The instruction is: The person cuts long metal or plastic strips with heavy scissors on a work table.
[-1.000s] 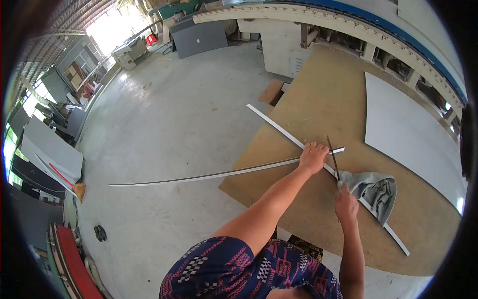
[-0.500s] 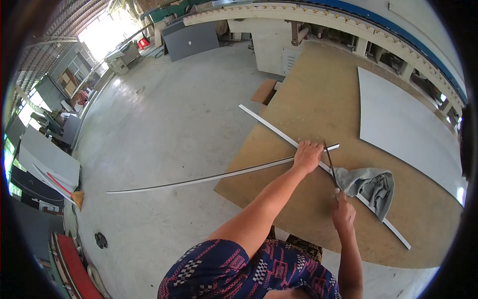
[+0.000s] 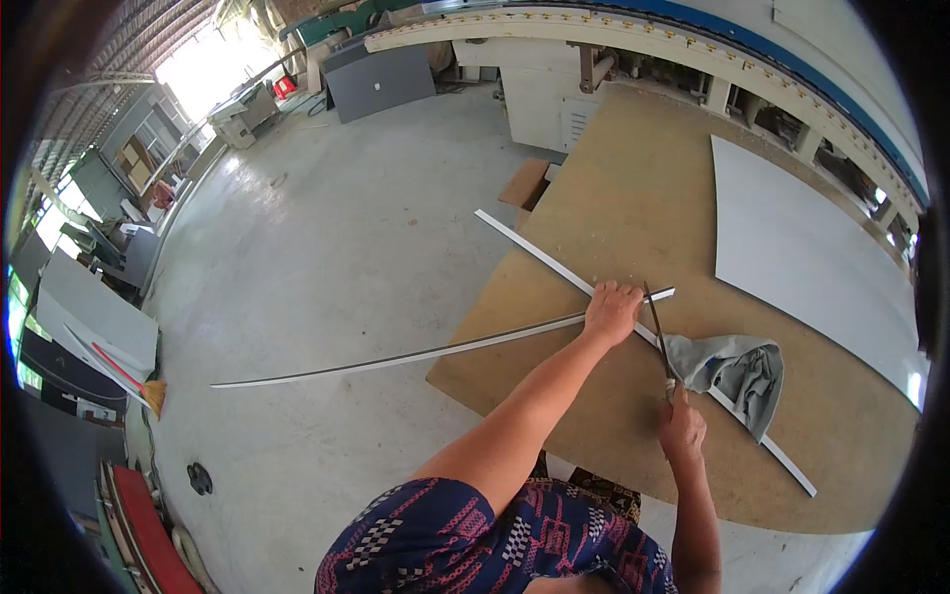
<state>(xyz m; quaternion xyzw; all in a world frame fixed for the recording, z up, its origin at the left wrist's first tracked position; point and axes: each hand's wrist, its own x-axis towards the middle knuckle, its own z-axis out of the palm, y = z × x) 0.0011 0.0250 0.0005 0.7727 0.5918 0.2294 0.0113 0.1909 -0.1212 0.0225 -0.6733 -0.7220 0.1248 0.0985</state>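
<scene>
My left hand (image 3: 613, 310) presses down on a long thin grey strip (image 3: 396, 356) where it crosses a white strip (image 3: 539, 257) lying on the brown worktable (image 3: 614, 198). The grey strip sticks out far over the floor to the left and sags. My right hand (image 3: 683, 426) grips the handle of a thin dark blade-like tool (image 3: 656, 332) whose tip points up at the crossing, just right of my left hand. A crumpled grey cloth (image 3: 737, 368) lies on the white strip beside my right hand.
A large grey-white panel (image 3: 802, 257) lies on the table's right side. A long machine frame (image 3: 633, 40) runs along the back. The concrete floor (image 3: 327, 228) spreads left, with stacked boards (image 3: 94, 312), a broom (image 3: 124, 371) and a cardboard piece (image 3: 524, 183).
My right hand and the tool have slid slightly down toward me over the last second. The view shifted a little; my left hand stays on the strip.
</scene>
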